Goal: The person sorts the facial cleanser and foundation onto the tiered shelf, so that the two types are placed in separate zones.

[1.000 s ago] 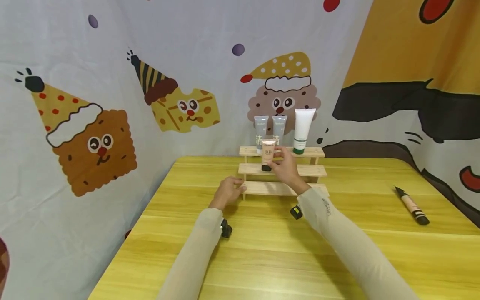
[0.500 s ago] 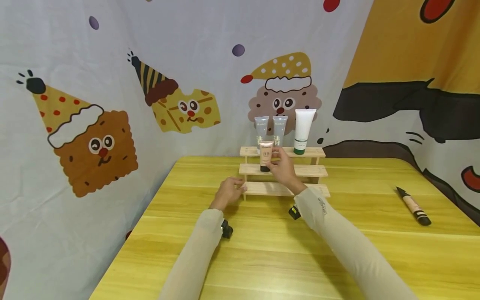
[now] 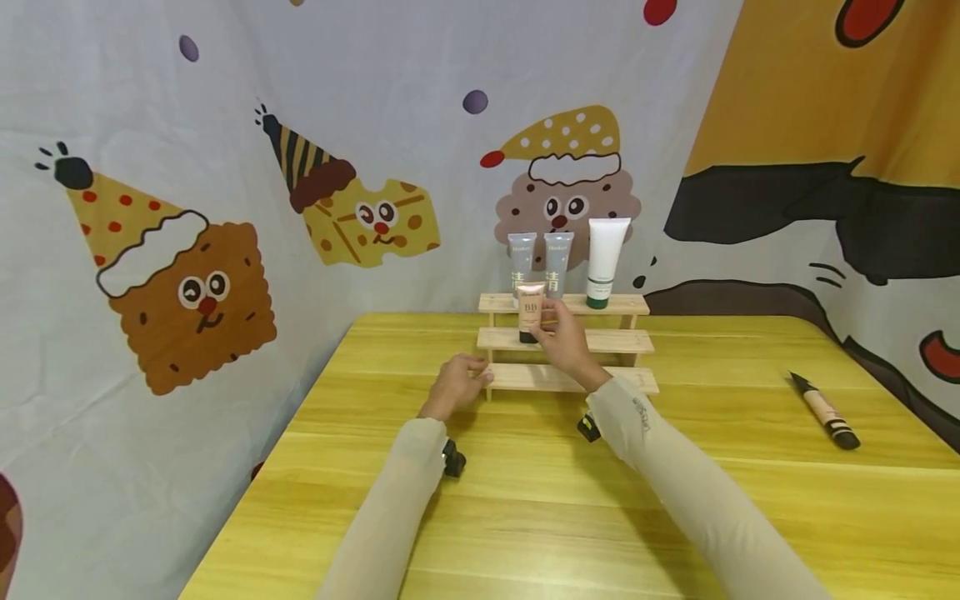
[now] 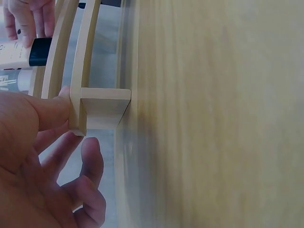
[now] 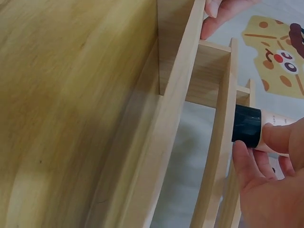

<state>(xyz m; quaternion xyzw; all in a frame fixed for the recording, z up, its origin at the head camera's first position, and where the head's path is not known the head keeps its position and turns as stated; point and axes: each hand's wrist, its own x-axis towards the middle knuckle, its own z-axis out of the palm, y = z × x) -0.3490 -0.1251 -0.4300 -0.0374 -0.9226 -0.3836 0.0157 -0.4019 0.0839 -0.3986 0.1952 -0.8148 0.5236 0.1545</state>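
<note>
A three-step wooden display rack (image 3: 558, 377) stands at the back of the table. My right hand (image 3: 566, 340) holds a peach BB cream tube (image 3: 529, 310) by its side, black cap down, at the left part of the middle step. In the right wrist view the black cap (image 5: 247, 126) meets that step, with thumb and fingers on either side of the tube. My left hand (image 3: 454, 386) pinches the left end of the lowest step. The left wrist view shows its thumb (image 4: 52, 111) above the board and a finger below, the other fingers loosely bent.
On the top step stand two grey tubes (image 3: 521, 254) and, to the right, a white tube (image 3: 604, 262) with a green cap. A crayon-shaped case (image 3: 823, 410) lies at the table's right. A cartoon-printed cloth (image 3: 420, 83) hangs behind the table (image 3: 510, 517).
My right hand has shifted the BB cream tube slightly left and a little lower along the middle step. My left hand stays at the rack's end.
</note>
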